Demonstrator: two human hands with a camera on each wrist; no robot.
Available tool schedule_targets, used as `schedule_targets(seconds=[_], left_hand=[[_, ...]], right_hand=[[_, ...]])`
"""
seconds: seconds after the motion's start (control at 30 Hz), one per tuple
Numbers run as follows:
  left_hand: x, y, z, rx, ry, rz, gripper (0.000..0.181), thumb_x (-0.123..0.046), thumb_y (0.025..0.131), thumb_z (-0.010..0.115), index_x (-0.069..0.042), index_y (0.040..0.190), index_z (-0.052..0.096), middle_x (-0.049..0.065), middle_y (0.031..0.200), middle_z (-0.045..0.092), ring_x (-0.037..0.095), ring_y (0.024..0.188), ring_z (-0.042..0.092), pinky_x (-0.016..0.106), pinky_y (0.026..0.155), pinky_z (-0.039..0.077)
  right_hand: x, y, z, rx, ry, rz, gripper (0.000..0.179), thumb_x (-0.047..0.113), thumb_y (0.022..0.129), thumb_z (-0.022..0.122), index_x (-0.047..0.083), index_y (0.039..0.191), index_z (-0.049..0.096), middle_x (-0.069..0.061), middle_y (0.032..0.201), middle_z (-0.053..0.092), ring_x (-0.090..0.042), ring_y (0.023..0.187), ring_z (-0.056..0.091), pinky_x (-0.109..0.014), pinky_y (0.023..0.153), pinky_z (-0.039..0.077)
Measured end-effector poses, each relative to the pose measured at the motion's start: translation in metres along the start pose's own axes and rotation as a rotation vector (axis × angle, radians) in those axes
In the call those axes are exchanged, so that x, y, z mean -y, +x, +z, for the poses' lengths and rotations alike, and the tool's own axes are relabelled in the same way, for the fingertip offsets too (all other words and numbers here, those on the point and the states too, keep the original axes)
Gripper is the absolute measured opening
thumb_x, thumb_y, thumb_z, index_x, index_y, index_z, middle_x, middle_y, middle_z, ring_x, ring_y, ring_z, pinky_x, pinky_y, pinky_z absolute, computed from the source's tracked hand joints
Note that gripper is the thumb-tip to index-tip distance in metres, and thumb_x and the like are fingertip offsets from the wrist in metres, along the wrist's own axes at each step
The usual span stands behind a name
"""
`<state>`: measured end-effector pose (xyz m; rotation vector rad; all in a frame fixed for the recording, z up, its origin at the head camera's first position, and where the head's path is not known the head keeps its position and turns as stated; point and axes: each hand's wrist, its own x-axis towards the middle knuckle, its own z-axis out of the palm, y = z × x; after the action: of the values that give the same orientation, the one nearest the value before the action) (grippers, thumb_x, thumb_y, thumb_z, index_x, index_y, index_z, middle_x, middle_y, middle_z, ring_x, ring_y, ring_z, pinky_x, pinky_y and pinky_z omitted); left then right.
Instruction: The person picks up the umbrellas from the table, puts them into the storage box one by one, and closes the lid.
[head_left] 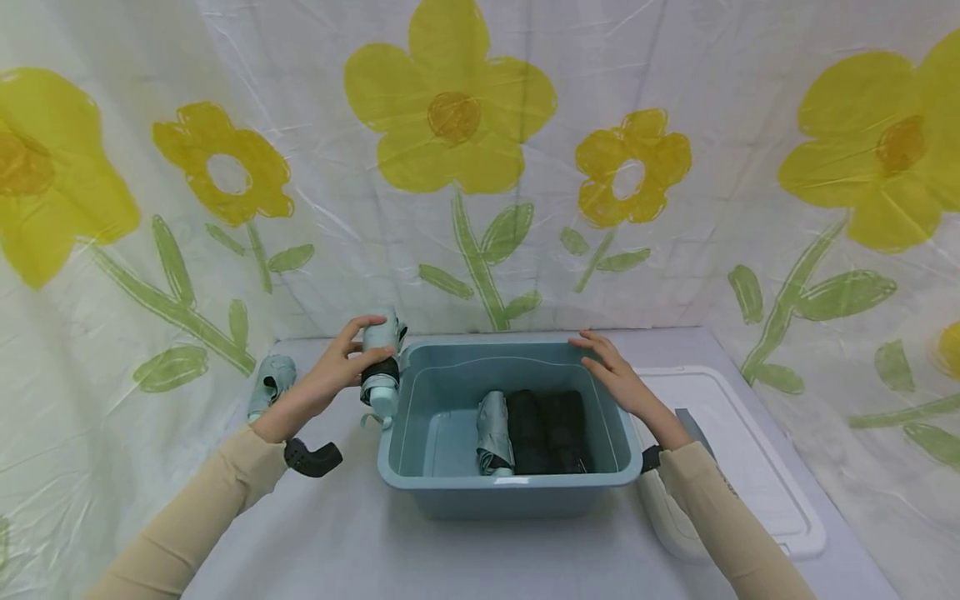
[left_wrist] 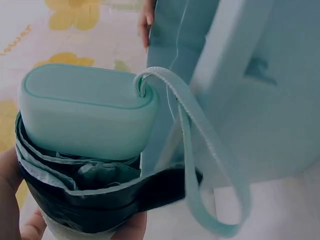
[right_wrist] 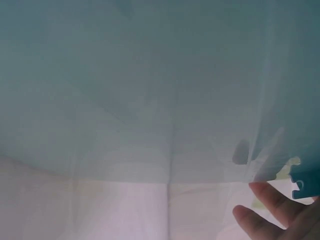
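In the head view my left hand (head_left: pixel 328 375) grips a folded mint-green umbrella (head_left: pixel 381 333), held upright just outside the bin's left wall. Its handle end points down; in the left wrist view the pale handle (left_wrist: pixel 87 112) has a looped wrist strap (left_wrist: pixel 192 112) and a dark band wraps the cloth. My right hand (head_left: pixel 621 383) lies at the right rim of the blue-grey bin (head_left: pixel 510 502), fingers extended. Inside the bin, a mint-green folded umbrella (head_left: pixel 493 427) lies beside two dark folded bundles (head_left: pixel 528 433), whose kind I cannot tell.
Another mint-green folded umbrella (head_left: pixel 279 375) lies on the table at the left, partly behind my left forearm. A white lid (head_left: pixel 757 467) lies to the right of the bin, under my right forearm. A curtain with yellow flowers (head_left: pixel 453 117) hangs behind the table.
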<state>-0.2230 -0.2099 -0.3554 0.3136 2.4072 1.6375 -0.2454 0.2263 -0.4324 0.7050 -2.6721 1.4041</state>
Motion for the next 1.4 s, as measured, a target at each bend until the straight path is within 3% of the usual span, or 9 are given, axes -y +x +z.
schedule_targets(seconds=[0.33, 0.67, 0.93, 1.2, 1.4], left_hand=[[-0.011, -0.001, 0.014, 0.056, -0.027, -0.004, 0.058, -0.033, 0.093, 0.056, -0.022, 0.140, 0.023, 0.028, 0.130, 0.030, 0.033, 0.101, 0.053, 0.038, 0.075, 0.051], [-0.021, 0.001, 0.033, 0.148, -0.026, -0.041, 0.057, -0.035, 0.092, 0.057, -0.026, 0.137, 0.024, 0.025, 0.129, 0.032, 0.029, 0.101, 0.056, 0.041, 0.081, 0.050], [-0.028, 0.002, 0.049, 0.187, -0.008, -0.066, 0.055, -0.035, 0.091, 0.058, -0.026, 0.133, 0.023, 0.023, 0.128, 0.030, 0.029, 0.100, 0.054, 0.039, 0.076, 0.049], [-0.026, 0.008, 0.063, 0.221, -0.022, -0.095, 0.053, -0.029, 0.092, 0.057, -0.025, 0.132, 0.023, 0.025, 0.131, 0.026, 0.032, 0.102, 0.051, 0.039, 0.072, 0.052], [-0.024, 0.013, 0.076, 0.235, -0.010, -0.137, 0.051, -0.025, 0.090, 0.058, -0.024, 0.131, 0.027, 0.026, 0.128, 0.031, 0.030, 0.095, 0.053, 0.036, 0.067, 0.051]], right_hand=[[0.000, 0.000, -0.001, -0.001, -0.002, 0.002, 0.039, 0.015, 0.100, 0.039, 0.007, 0.138, 0.041, -0.018, 0.149, 0.020, -0.038, 0.139, 0.014, -0.066, 0.102, 0.018], [-0.002, 0.000, -0.001, 0.001, 0.017, 0.014, 0.039, 0.015, 0.100, 0.039, 0.007, 0.138, 0.041, -0.018, 0.150, 0.020, -0.038, 0.139, 0.014, -0.066, 0.102, 0.018], [-0.002, 0.001, 0.000, 0.004, 0.024, 0.015, 0.039, 0.017, 0.101, 0.039, 0.008, 0.138, 0.041, -0.018, 0.150, 0.020, -0.038, 0.138, 0.014, -0.066, 0.102, 0.018], [-0.001, 0.001, -0.001, 0.001, 0.000, 0.005, 0.039, 0.016, 0.100, 0.039, 0.008, 0.138, 0.041, -0.015, 0.150, 0.021, -0.038, 0.138, 0.015, -0.065, 0.102, 0.018], [-0.002, 0.000, 0.000, 0.001, 0.004, -0.003, 0.038, 0.016, 0.100, 0.039, 0.007, 0.138, 0.041, -0.017, 0.149, 0.021, -0.038, 0.138, 0.015, -0.066, 0.102, 0.018]])
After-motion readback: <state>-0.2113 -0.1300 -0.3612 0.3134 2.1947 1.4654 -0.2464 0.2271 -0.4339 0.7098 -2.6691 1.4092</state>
